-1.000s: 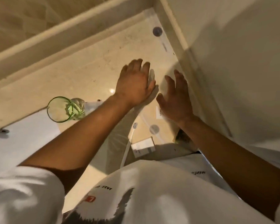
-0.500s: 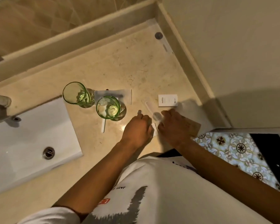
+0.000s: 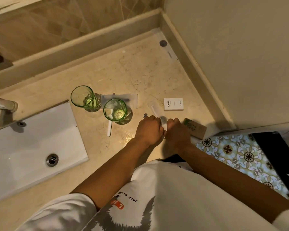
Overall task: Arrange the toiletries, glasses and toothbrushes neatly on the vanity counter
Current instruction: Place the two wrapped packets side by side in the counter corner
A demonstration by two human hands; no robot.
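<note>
Since half a second ago little has been moved: both hands are kept low at the counter's (image 3: pixel 140 72) near edge, right of frame centre, and the glasses, box and packets are found where they were.

The left hand (image 3: pixel 148 130) is curled into a loose fist, and a dark bristled tip (image 3: pixel 145 115), seemingly a toothbrush head, is seen poking out just above its knuckles. The right hand (image 3: pixel 177 132) is likewise closed, touching the left. Between the two grips a clear wrapper (image 3: pixel 154 107) with a white item inside is pinched at its lower end; the rest of it is laid diagonally up and left on the counter. Which hand bears it more firmly cannot be told.

Two green glasses stand upright left of the hands: the far glass (image 3: pixel 82 96) toward the upper left, the near glass (image 3: pixel 115 110) just beside it, lower right. A white handle (image 3: pixel 109 129) is seen sticking out below the near glass. A flat sachet (image 3: pixel 123 99) is laid behind the glasses, partly hidden by them.

A white box (image 3: pixel 173 104) marked HOTEL is set above the right hand, apart from it. A brown packet (image 3: pixel 194 129) is placed just right of that hand, near the counter's corner.

A white sink (image 3: pixel 23 147) is sunk into the counter at the left, with a tap (image 3: pixel 3 104) above it. Patterned floor (image 3: pixel 240 152) is shown at the lower right.
</note>
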